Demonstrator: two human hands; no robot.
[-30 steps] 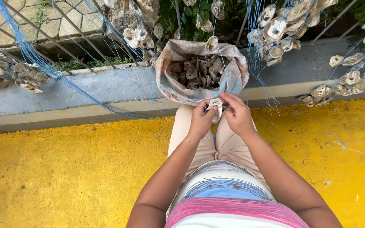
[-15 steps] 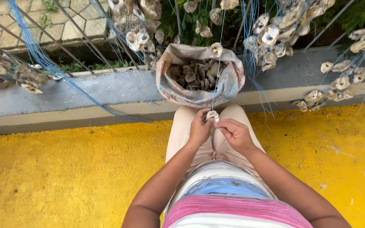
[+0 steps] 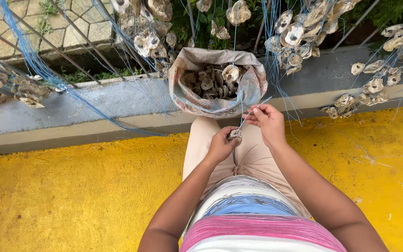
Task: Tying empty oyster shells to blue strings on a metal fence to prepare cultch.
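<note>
From the head camera I judge the step in hand to be threading a shell onto a line. My left hand (image 3: 220, 145) has its fingers pressed together around a small oyster shell (image 3: 234, 134), held over my lap just below the sack of shells (image 3: 218, 84). My right hand (image 3: 267, 122) pinches a thin blue string (image 3: 250, 111) that runs to the shell. The next move calls for a steady pull while the left hand holds firmly.
</note>
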